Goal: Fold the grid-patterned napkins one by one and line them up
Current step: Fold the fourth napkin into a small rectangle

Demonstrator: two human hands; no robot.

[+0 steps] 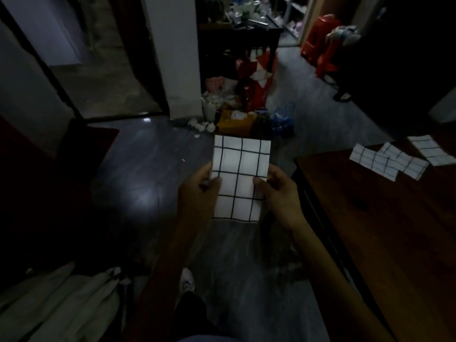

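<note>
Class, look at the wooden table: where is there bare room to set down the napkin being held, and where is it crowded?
Bare wood fills the table nearer than the folded napkins. The far end is crowded where those napkins overlap. Both hands hold the napkin.

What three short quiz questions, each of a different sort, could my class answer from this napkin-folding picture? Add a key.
1. True or false: the napkin in the hands lies flat on the table.
2. Multiple choice: where do the other napkins lie? A) on the floor B) on the table C) on a chair
3. Fill in: the left hand and the right hand hold the napkin by its two ____ edges.

Key:
1. False; both hands hold it up over the floor, apart from the table.
2. B
3. side
</note>
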